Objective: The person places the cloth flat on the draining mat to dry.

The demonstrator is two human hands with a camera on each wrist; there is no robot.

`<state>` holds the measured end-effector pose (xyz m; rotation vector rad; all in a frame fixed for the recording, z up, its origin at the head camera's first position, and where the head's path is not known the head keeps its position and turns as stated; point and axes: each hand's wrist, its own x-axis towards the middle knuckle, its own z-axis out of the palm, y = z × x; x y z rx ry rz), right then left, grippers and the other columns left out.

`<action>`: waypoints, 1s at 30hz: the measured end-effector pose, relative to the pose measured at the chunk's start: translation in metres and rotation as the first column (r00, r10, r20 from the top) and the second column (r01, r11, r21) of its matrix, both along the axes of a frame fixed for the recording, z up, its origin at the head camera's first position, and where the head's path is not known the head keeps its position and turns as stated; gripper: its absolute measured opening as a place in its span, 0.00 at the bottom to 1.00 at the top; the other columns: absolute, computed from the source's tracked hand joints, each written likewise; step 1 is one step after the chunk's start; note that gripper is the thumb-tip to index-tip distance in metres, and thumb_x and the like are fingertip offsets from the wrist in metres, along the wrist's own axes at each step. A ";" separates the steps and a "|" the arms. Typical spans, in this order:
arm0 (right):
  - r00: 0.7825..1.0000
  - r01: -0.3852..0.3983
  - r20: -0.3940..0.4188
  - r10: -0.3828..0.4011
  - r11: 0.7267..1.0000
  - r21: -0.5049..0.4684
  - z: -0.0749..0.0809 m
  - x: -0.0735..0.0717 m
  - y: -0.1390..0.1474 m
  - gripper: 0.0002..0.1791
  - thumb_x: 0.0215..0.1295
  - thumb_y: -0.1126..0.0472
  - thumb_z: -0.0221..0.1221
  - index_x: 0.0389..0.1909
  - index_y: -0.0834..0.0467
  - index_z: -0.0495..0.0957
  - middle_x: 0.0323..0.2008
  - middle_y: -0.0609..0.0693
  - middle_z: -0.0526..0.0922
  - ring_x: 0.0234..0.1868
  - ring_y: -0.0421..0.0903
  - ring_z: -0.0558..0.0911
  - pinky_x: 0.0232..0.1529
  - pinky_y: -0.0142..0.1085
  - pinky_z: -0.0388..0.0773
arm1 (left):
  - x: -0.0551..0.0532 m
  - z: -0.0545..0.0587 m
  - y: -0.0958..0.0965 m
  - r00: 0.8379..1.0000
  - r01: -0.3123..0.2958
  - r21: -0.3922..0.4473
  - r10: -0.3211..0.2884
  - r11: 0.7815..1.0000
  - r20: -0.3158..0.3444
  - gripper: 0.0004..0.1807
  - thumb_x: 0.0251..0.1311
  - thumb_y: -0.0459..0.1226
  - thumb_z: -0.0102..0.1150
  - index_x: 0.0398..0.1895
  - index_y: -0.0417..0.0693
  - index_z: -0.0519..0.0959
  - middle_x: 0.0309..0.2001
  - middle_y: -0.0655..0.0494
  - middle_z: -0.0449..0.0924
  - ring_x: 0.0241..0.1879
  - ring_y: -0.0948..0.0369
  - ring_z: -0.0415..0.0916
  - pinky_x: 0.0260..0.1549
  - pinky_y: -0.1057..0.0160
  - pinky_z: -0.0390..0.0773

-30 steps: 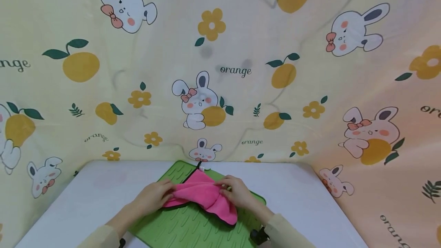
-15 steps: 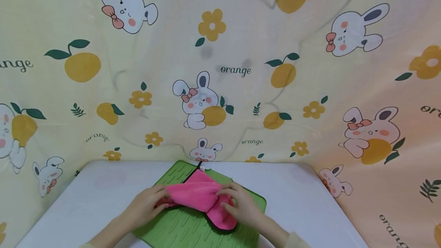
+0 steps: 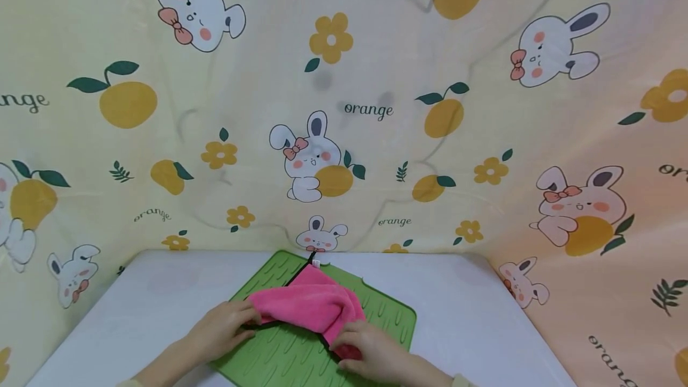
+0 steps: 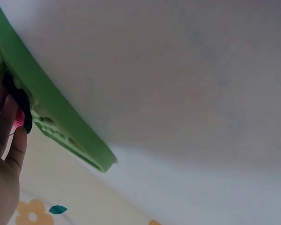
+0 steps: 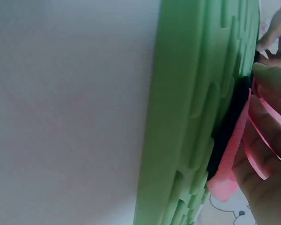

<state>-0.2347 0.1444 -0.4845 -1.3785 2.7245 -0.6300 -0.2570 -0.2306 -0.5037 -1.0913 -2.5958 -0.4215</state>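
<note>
A pink cloth (image 3: 306,306) with black edging lies partly folded and rumpled on a green ridged mat (image 3: 285,354) in the head view. Its far corner carries a black loop and a small white tag. At the cloth's left corner, my left hand (image 3: 220,328) pinches the black-edged border; the left wrist view has these fingers (image 4: 18,145) at the frame's edge. My right hand (image 3: 373,348) grips the near right part of the cloth, thumb and fingers about its edge. In the right wrist view the pink edge (image 5: 232,154) hangs by the right fingers, just above the mat.
The mat lies on a white table (image 3: 457,303), at an angle to its edges. Behind and on both sides hangs a cream curtain (image 3: 376,166) printed with rabbits, oranges and flowers.
My right hand has come nearer along the cloth's right side, drawing that part forward. My left hand has shifted slightly left and down with the left corner. The mat stays put.
</note>
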 end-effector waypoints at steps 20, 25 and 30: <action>0.978 -0.133 -0.177 0.110 0.983 -0.127 -0.009 -0.003 0.002 0.12 0.64 0.71 0.69 0.43 0.52 0.88 0.40 0.41 0.85 0.44 0.31 0.82 0.46 0.19 0.77 | -0.004 -0.004 -0.001 0.999 0.025 0.017 -0.024 1.000 -0.024 0.12 0.57 0.31 0.74 0.39 0.56 0.85 0.40 0.67 0.82 0.41 0.64 0.82 0.41 0.59 0.86; 0.980 -0.153 -0.157 0.121 0.965 -0.215 -0.006 -0.003 0.011 0.11 0.67 0.73 0.66 0.45 0.56 0.87 0.42 0.45 0.85 0.44 0.33 0.83 0.45 0.19 0.78 | -0.002 -0.003 -0.006 0.998 -0.004 0.043 0.007 0.999 -0.069 0.13 0.56 0.29 0.74 0.39 0.56 0.85 0.41 0.67 0.82 0.40 0.64 0.82 0.40 0.58 0.86; 0.986 -0.125 -0.143 0.085 0.945 -0.301 0.001 -0.001 0.025 0.13 0.66 0.76 0.65 0.46 0.57 0.86 0.43 0.46 0.85 0.43 0.36 0.83 0.44 0.21 0.80 | -0.001 0.002 -0.015 0.992 -0.024 0.093 0.035 0.995 -0.119 0.15 0.55 0.28 0.74 0.39 0.57 0.84 0.40 0.68 0.81 0.39 0.64 0.81 0.38 0.59 0.86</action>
